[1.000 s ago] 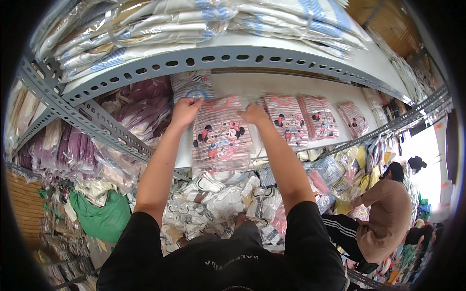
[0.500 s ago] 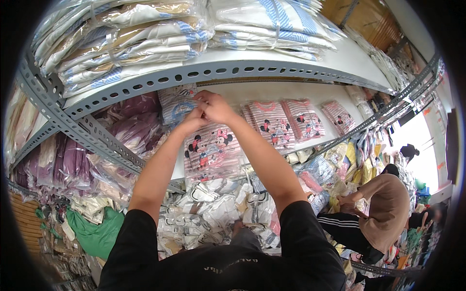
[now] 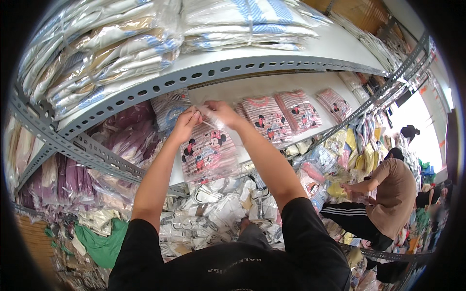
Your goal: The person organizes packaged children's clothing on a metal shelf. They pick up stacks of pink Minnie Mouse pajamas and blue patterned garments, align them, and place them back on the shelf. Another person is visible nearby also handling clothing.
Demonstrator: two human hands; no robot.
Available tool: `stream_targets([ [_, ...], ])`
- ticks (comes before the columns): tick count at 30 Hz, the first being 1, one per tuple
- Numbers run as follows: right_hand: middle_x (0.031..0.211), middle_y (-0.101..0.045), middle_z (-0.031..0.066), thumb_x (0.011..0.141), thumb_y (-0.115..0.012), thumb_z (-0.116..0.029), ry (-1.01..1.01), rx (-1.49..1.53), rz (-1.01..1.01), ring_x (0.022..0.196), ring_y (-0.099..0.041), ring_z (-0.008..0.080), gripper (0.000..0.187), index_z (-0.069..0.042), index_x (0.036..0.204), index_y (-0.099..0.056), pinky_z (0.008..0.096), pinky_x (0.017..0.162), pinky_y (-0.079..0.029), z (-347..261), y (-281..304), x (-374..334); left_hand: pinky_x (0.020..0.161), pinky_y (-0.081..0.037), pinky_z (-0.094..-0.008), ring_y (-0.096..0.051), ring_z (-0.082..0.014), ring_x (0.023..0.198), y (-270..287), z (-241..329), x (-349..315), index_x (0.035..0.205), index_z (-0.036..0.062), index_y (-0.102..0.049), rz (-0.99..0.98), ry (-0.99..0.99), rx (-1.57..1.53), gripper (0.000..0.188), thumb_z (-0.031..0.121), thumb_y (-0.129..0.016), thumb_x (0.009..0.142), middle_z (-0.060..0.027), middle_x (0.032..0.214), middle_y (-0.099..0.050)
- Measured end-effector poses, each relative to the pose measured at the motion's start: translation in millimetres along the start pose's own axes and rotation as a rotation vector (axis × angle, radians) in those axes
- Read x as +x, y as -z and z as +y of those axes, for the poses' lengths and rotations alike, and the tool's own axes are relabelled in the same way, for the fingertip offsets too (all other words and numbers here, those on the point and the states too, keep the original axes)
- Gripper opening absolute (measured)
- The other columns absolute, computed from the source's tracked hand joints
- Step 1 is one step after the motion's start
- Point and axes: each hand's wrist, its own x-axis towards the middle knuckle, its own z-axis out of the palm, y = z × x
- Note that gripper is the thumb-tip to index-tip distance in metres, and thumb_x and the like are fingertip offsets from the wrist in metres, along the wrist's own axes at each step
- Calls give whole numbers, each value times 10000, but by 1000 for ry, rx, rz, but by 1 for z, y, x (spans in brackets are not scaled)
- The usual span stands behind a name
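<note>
My left hand (image 3: 186, 124) is closed in a pinch, and my right hand (image 3: 222, 115) is curled a little to its right. A thin, pale plastic strip (image 3: 208, 122) runs between them, partly blurred near the right fingers. Just below both hands, at the shelf's front, lies a stack of bagged pink-striped shirts (image 3: 206, 154) with cartoon mouse prints. A bagged blue-grey striped garment (image 3: 169, 107) sits beyond my left hand. More bagged pink-striped shirts (image 3: 267, 121) stand in piles to the right of my right hand.
A perforated grey metal beam (image 3: 233, 68) crosses above my hands, under bagged white-and-blue garments (image 3: 252, 29). Purple bagged clothes (image 3: 131, 126) fill the left side. Heaps of bagged clothing (image 3: 218, 208) lie below. A person in a brown shirt (image 3: 394, 194) bends at the right.
My hands, close together before, are now apart with the pale strip showing between them. The view has shifted slightly. The other person's arm has moved and now holds a small package.
</note>
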Motion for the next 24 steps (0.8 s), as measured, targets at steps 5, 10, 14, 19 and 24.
stream_targets([
  [5,870,-695,116,917,-638,-190,56,-77,61,650,-612,119,285,56,1056,-677,258,577,-496,-5,-17,11,777,-437,-280,-515,-172,821,8,-7,-3,771,4,-573,-23,-2,-16,262,142,-495,980,-66,919,-514],
  [10,784,-678,105,942,-579,-122,-25,-127,-67,576,-608,160,196,47,939,-680,272,555,-509,-31,-15,30,887,-407,-354,-505,-251,987,-6,0,-16,795,17,-618,135,-75,134,224,152,-524,947,-112,1045,-512],
  [14,824,-661,129,949,-571,-121,-72,339,13,668,-659,219,175,44,983,-620,296,597,-542,-53,-29,44,944,-383,-494,-468,-431,1089,-53,20,-46,881,36,-652,618,-127,709,81,74,-596,837,-216,1185,-496],
  [19,1097,-625,182,977,-527,-170,32,622,87,954,-661,282,251,26,1126,-577,374,781,-554,-109,-79,54,1054,-339,-489,-470,-377,1228,-83,-55,-81,991,60,-676,293,-31,479,181,45,-554,858,-172,1263,-553],
  [24,1271,-572,105,995,-458,-279,297,124,55,1181,-539,263,387,-29,1287,-508,397,1031,-412,-67,-58,86,1102,-299,-506,-494,-309,1260,-104,-70,-93,1165,72,-632,91,35,496,295,43,-513,896,-131,1234,-612],
])
